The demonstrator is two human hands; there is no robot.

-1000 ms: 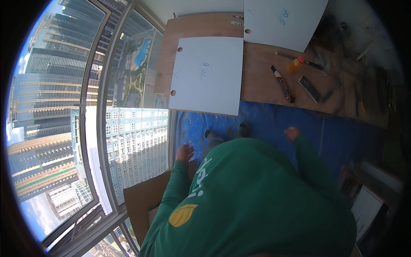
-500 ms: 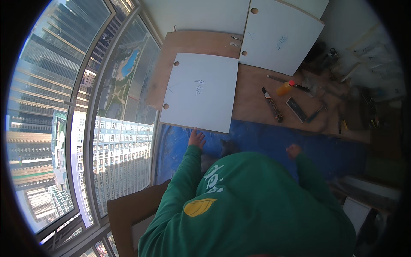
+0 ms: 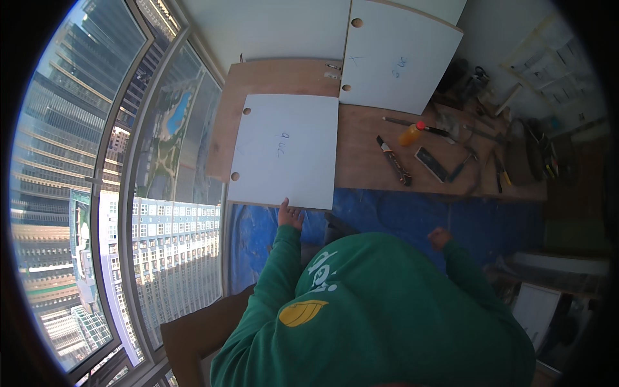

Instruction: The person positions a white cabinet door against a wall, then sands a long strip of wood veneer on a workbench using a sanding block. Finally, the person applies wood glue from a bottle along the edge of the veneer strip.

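A white panel [image 3: 287, 155] with two round holes near its left side and pen marks lies on a brown wooden board. My left hand [image 3: 290, 216] is at the panel's near edge, fingers stretched and apart, one fingertip touching or almost touching that edge. My right hand [image 3: 440, 238] hangs above the blue sheet, apart from everything, its fingers curled in. Nothing shows in it. A second white panel [image 3: 396, 58], also with two holes and pen marks, leans at the back, right of the first one.
On the brown worktop [image 3: 361, 138] lie a utility knife [image 3: 393, 161], a dark flat block [image 3: 431, 164], a hammer [image 3: 463, 166] and an orange bottle [image 3: 411, 133] with a red cap. Blue sheeting [image 3: 380, 213] covers the floor. Tall windows [image 3: 174, 213] stand left, brown cardboard [image 3: 193, 326] below.
The view has shifted, so the panels and tools sit lower and further left. My left hand stays at the near edge of the panel. My right hand has hardly moved.
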